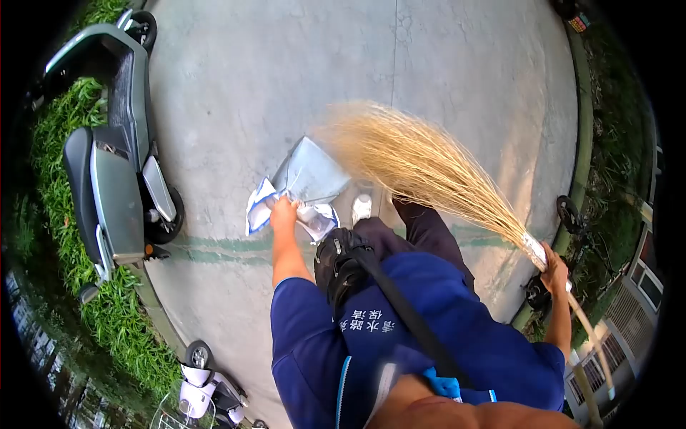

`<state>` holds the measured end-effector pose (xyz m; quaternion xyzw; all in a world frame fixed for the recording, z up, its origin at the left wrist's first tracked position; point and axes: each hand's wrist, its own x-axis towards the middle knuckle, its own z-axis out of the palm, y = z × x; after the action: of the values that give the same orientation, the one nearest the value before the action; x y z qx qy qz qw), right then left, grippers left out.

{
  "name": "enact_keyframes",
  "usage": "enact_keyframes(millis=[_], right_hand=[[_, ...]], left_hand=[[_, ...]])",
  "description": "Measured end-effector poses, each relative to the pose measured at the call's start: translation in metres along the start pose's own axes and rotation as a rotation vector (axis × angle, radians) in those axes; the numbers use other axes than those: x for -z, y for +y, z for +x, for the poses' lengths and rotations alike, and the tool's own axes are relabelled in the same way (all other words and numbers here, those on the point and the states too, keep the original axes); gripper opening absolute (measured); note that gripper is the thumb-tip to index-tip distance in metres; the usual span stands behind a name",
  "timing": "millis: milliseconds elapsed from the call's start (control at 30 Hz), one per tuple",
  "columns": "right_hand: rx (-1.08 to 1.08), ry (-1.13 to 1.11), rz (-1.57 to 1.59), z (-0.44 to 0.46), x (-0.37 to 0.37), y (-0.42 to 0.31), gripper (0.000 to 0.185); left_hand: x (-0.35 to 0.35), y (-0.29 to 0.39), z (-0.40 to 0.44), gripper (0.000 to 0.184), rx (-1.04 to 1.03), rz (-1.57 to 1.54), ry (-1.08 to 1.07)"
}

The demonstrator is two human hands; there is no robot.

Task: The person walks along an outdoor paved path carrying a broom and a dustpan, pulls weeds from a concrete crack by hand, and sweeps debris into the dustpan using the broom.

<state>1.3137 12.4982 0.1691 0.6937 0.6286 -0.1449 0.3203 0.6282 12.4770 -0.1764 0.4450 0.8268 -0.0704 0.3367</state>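
Note:
My left hand (284,211) is closed at the near end of a grey metal dustpan (311,171), low over the pavement. Crumpled white-and-blue plastic (261,207) sticks out on both sides of that hand; whether it is wrapped round a handle I cannot tell. Out to the right, my right hand (554,270) grips a long straw broom (436,161) by its handle, just below the white binding. The bristles sweep across in front of my legs to the dustpan's far right side, their tips blurred by motion.
Grey concrete (271,64) runs ahead, crossed by a faded green line (214,249). A grey scooter (118,157) stands along the left kerb, a pale scooter (204,393) behind it. Plants (136,336) line the left side. My white shoe (362,206) is beside the dustpan.

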Motion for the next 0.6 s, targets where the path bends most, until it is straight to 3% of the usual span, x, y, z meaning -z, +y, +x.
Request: enact_keyframes(millis=[33,100,167,300,367,467,533,600], right_hand=[[-0.075,-0.057,0.08,0.007,0.005,-0.004,0.072],[-0.004,0.102,0.269,0.038,-0.025,0.008,0.073],[-0.136,0.019,0.371,0.073,-0.028,-0.017,0.073],[-0.065,0.132,0.726,0.203,-0.077,-0.054,0.077],[0.008,0.092,0.724,0.259,0.027,-0.117,0.075],[0.026,-0.062,0.981,0.377,0.088,-0.174,0.069],[0.08,-0.103,1.094,0.459,0.157,-0.221,0.064],[0.138,-0.162,1.186,0.545,0.205,-0.263,0.06]], left_hand=[[0.012,0.002,0.011,0.038,0.04,-0.026,-0.012],[0.046,0.013,0.038,0.04,0.061,-0.042,0.028],[0.062,0.005,0.069,0.042,0.097,-0.112,0.067],[0.149,0.053,0.092,0.042,0.159,-0.237,0.184],[0.184,0.08,0.111,0.041,0.114,-0.06,0.349],[0.222,0.108,0.145,0.044,0.219,-0.208,0.4],[0.226,0.113,0.193,0.047,0.171,-0.093,0.554],[0.277,0.175,0.216,0.051,0.271,-0.209,0.486]])
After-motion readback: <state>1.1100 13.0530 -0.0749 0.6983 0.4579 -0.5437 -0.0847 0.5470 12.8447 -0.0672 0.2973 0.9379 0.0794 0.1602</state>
